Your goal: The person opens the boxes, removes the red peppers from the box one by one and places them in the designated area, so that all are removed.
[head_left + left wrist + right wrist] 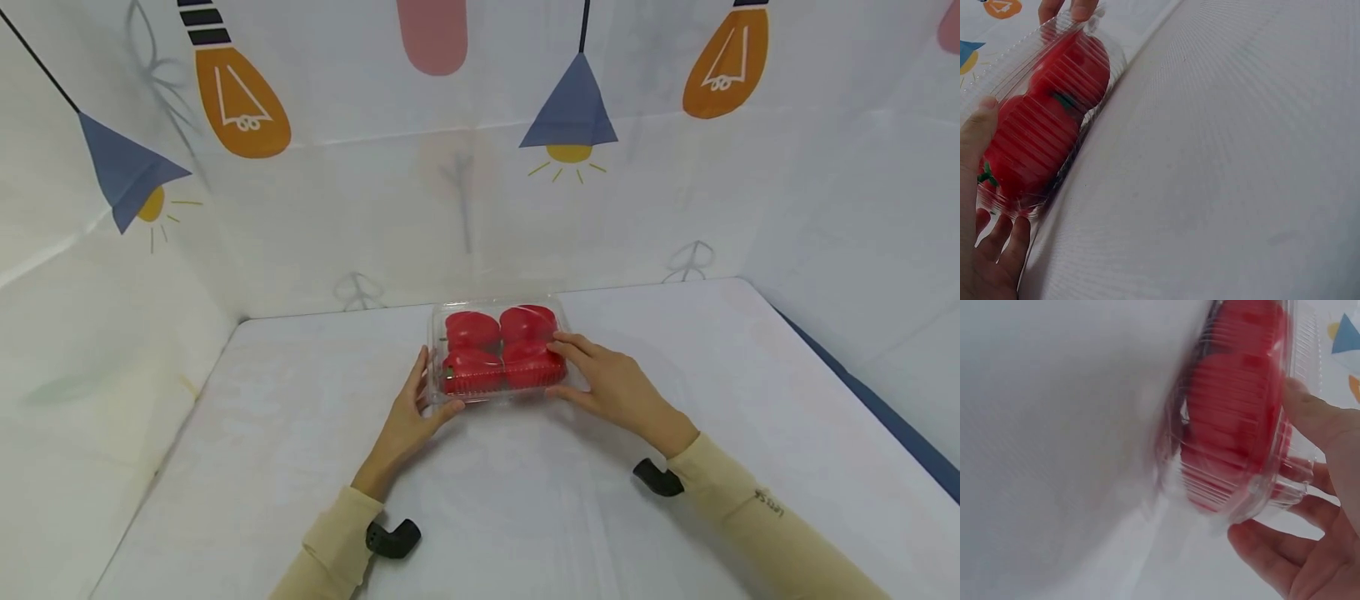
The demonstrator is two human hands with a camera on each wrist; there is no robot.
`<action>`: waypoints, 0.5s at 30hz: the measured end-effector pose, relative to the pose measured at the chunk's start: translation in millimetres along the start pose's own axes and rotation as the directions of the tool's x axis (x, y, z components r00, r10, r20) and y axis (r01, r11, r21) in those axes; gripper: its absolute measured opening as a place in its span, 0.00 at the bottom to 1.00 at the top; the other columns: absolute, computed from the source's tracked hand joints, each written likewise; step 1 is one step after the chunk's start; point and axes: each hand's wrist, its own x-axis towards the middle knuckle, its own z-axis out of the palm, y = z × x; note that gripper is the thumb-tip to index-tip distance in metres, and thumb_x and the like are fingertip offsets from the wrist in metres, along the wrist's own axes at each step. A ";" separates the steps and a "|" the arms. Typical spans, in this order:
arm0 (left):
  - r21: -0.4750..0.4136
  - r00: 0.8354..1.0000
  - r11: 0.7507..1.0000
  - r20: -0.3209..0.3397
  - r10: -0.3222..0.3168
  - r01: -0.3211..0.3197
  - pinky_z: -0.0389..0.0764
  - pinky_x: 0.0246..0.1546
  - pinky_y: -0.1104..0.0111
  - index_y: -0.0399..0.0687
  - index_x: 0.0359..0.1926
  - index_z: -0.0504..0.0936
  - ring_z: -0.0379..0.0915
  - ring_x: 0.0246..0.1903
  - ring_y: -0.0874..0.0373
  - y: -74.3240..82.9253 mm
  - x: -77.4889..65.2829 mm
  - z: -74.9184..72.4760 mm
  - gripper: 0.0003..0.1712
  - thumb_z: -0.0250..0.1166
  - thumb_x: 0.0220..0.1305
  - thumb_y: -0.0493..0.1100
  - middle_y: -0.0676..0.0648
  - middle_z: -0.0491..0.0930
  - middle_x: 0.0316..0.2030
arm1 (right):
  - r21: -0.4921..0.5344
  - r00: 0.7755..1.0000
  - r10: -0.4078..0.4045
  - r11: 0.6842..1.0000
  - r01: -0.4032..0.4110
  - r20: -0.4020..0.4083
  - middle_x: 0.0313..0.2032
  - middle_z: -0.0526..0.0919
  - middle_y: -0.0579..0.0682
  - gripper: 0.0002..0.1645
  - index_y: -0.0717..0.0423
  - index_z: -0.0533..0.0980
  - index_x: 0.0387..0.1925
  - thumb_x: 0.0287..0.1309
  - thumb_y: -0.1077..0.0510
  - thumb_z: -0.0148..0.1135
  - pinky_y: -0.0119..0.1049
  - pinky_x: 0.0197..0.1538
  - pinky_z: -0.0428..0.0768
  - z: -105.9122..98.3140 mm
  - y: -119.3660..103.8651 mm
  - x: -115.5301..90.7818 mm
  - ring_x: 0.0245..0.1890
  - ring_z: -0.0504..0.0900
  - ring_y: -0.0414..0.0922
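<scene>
A clear plastic clamshell box (498, 395) lies on the white table with several glossy red fruits (472, 331) inside, tomato-like with green stem tops. My left hand (403, 427) holds its left end, fingers along the side and thumb at the front edge. On the right, my right hand (618, 390) grips the other end, fingertips over the lid's edge and thumb near the front corner. In the right wrist view, the thumb (1313, 415) presses the lid rim while the fingers reach around the end of the ribbed box (1235, 425).
The white table (300, 467) runs up to a white cloth backdrop (360, 217) printed with lamps and bulbs. A similar cloth hangs at each side. Black curved devices (393, 539) are on both wrists, by beige sleeves.
</scene>
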 end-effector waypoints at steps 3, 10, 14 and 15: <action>0.002 1.000 1.000 0.002 0.001 -0.001 0.63 0.66 0.51 0.53 0.75 0.39 0.50 0.71 0.42 0.4 0.0 0.8 0.56 0.68 0.57 0.47 0.46 0.47 0.74 | -0.009 0.999 -0.017 1.000 0.017 0.030 0.59 0.75 0.51 0.41 0.53 0.71 0.59 0.46 0.39 0.70 0.36 0.36 0.84 -5.4 1.3 2.8 0.30 0.84 0.43; -0.004 1.000 1.000 0.003 0.019 -0.019 0.64 0.65 0.50 0.52 0.75 0.40 0.50 0.71 0.41 1.7 0.9 0.1 0.55 0.68 0.57 0.47 0.45 0.47 0.74 | -0.098 0.994 -0.057 0.993 0.066 0.098 0.58 0.75 0.52 0.39 0.57 0.71 0.58 0.49 0.40 0.68 0.33 0.31 0.83 -12.2 -0.3 9.1 0.11 0.68 0.36; 0.012 1.000 1.000 -0.001 0.029 -0.028 0.65 0.65 0.50 0.51 0.75 0.41 0.52 0.70 0.41 2.2 0.0 -1.2 0.55 0.68 0.57 0.47 0.45 0.48 0.74 | -0.174 0.987 -0.090 0.978 0.113 0.134 0.59 0.74 0.57 0.39 0.61 0.70 0.59 0.51 0.43 0.67 0.37 0.36 0.85 -12.0 -6.0 10.5 0.23 0.83 0.47; 0.015 1.000 1.000 -0.004 0.028 -0.028 0.65 0.65 0.49 0.51 0.75 0.41 0.52 0.70 0.41 2.0 -0.1 -1.5 0.55 0.68 0.57 0.47 0.45 0.49 0.74 | -0.193 0.986 -0.097 0.973 0.123 0.137 0.60 0.74 0.59 0.39 0.62 0.70 0.59 0.51 0.44 0.68 0.38 0.37 0.85 -11.3 -7.0 10.8 0.30 0.85 0.49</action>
